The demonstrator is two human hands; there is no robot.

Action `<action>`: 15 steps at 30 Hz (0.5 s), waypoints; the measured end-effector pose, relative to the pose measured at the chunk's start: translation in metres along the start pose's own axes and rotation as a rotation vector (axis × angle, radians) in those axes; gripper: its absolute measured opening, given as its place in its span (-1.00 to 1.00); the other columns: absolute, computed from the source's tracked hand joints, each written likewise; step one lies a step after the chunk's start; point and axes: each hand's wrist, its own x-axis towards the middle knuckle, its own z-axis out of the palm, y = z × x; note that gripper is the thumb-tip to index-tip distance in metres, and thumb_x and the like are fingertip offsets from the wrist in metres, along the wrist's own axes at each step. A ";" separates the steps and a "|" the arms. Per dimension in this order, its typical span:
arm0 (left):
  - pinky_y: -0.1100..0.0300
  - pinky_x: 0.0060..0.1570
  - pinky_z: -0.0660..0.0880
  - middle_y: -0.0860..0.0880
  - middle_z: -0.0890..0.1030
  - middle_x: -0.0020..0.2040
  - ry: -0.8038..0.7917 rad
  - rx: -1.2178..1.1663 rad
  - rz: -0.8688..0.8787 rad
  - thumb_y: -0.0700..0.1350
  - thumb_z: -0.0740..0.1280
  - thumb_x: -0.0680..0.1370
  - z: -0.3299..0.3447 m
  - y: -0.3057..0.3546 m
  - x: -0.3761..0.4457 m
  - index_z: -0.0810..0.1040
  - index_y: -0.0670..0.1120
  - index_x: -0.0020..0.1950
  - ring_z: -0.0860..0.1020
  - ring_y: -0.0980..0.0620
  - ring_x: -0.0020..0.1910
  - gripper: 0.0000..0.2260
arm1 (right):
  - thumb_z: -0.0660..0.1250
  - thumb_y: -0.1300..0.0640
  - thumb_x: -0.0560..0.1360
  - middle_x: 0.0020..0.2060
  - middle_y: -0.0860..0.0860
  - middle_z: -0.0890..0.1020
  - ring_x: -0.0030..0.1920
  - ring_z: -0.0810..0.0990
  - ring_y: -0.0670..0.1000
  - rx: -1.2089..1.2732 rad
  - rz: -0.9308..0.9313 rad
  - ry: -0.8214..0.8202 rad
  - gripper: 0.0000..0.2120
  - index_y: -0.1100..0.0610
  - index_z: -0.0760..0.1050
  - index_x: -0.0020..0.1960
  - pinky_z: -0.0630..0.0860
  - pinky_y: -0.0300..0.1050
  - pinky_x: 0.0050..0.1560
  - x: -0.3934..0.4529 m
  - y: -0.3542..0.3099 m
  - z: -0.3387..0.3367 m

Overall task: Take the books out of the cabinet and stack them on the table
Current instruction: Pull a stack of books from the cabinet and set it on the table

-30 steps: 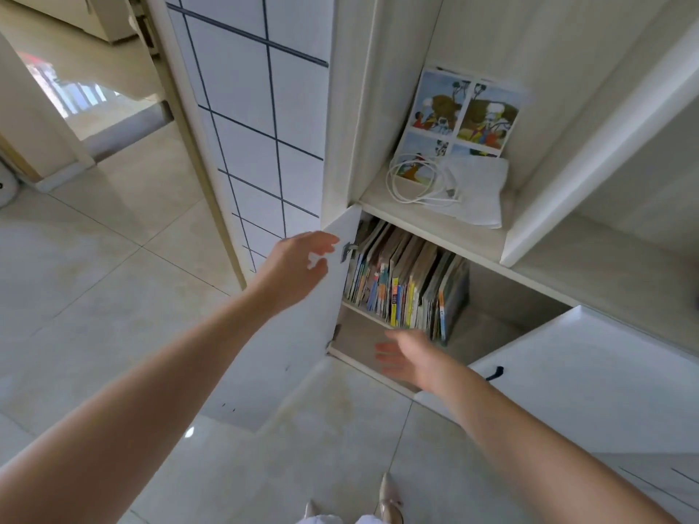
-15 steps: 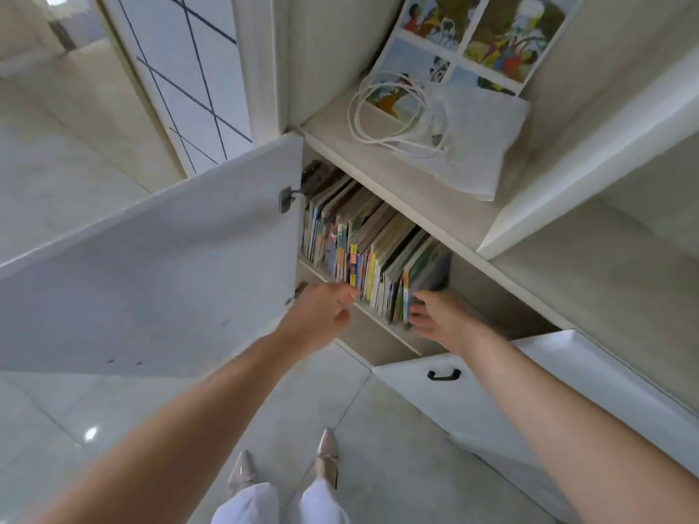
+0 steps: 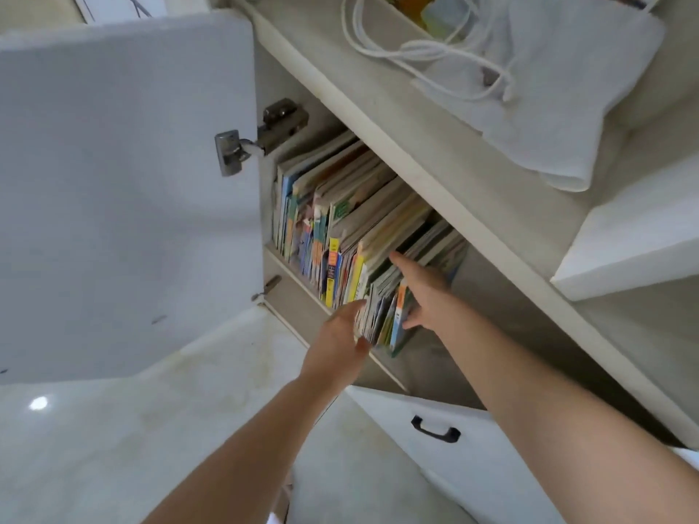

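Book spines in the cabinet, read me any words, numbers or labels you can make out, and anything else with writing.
None legible.
books: print on the spines, too blurred to read.
yellow spine: dark marks, unreadable.
hinge, drawer handle: no markings visible.

A white cable [image 3: 416, 54] lies coiled on a white cloth [image 3: 559, 107] on the upper shelf [image 3: 378, 107]

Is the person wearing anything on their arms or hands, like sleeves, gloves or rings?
No. The left hand and right hand are bare, with no gloves or rings visible. Both forearms are bare too: no sleeves, watch or bracelet showing.
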 end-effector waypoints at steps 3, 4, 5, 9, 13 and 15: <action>0.01 0.32 0.45 -0.03 0.44 0.41 0.059 -0.088 -0.005 -0.26 0.29 0.55 0.009 -0.002 0.015 0.30 0.03 0.47 0.48 -0.01 0.32 -0.49 | 0.59 -0.20 0.11 0.21 0.12 0.51 0.18 0.50 0.30 0.057 -0.018 0.003 -0.06 0.02 0.29 0.38 0.55 0.37 -0.11 0.009 0.003 0.003; 0.04 0.29 0.47 0.00 0.45 0.40 0.090 -0.118 0.004 -0.26 0.29 0.54 0.012 -0.003 0.017 0.33 0.02 0.44 0.49 0.02 0.30 -0.51 | 0.59 -0.15 0.14 0.20 0.13 0.52 0.15 0.52 0.29 0.073 -0.014 -0.014 -0.13 0.02 0.32 0.35 0.57 0.32 -0.17 0.012 0.006 0.002; 0.07 0.27 0.49 0.01 0.46 0.39 0.118 -0.142 0.011 -0.27 0.29 0.54 0.016 -0.004 0.017 0.35 0.01 0.42 0.50 0.04 0.27 -0.53 | 0.57 -0.11 0.20 0.19 0.13 0.54 0.12 0.54 0.27 0.076 -0.015 -0.031 -0.24 0.04 0.36 0.31 0.57 0.26 -0.21 0.015 0.009 0.000; 0.20 0.22 0.48 0.04 0.49 0.33 0.196 -0.178 0.044 -0.26 0.30 0.53 0.034 -0.009 0.012 0.36 0.03 0.40 0.50 0.06 0.24 -0.54 | 0.52 0.02 0.32 0.12 0.16 0.58 0.10 0.57 0.29 0.092 -0.018 -0.046 -0.45 0.09 0.41 0.24 0.56 0.32 -0.08 0.019 0.013 -0.004; 0.53 0.01 0.37 0.07 0.47 0.30 0.227 -0.222 0.092 -0.25 0.34 0.51 0.047 -0.014 0.012 0.34 0.05 0.37 0.48 0.12 0.22 -0.53 | 0.49 0.09 0.34 0.11 0.20 0.58 0.10 0.57 0.31 0.101 -0.026 -0.054 -0.48 0.11 0.41 0.24 0.55 0.39 -0.01 0.016 0.013 -0.010; 0.50 -0.05 0.43 0.08 0.48 0.27 0.239 -0.235 0.120 -0.23 0.35 0.50 0.054 -0.017 0.013 0.34 0.07 0.31 0.49 0.13 0.16 -0.56 | 0.47 0.12 0.32 0.10 0.22 0.60 0.06 0.60 0.31 0.117 -0.033 -0.050 -0.49 0.13 0.43 0.24 0.57 0.35 -0.02 0.014 0.019 -0.013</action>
